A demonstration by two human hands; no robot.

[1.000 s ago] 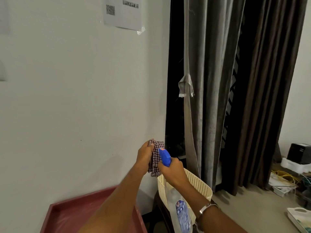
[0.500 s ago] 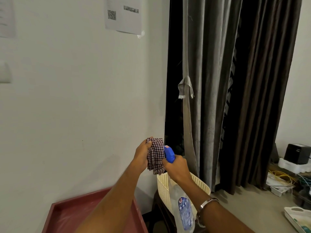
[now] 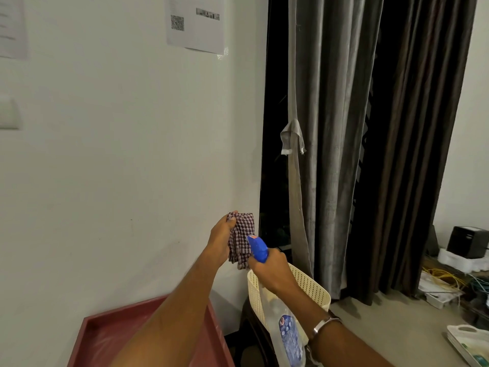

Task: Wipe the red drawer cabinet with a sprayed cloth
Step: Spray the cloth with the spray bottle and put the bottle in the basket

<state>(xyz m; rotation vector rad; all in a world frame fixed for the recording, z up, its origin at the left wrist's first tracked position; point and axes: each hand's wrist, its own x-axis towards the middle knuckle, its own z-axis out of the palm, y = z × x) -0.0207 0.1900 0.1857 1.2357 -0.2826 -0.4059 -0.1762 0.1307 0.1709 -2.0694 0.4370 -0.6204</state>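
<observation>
Woven checked cloth (image 3: 241,239); clear glossy plastic spray bottle (image 3: 284,329); perforated plastic basket (image 3: 312,290)

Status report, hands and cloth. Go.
Left hand grips checked cloth. Right hand grips spray bottle, nozzle at cloth. Red cabinet top unwiped, nothing blocking.

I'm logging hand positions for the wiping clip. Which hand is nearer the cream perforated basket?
Right. The right hand, gripping the spray bottle, is just above the basket rim. The left hand holds the checked cloth higher and further left.
</observation>
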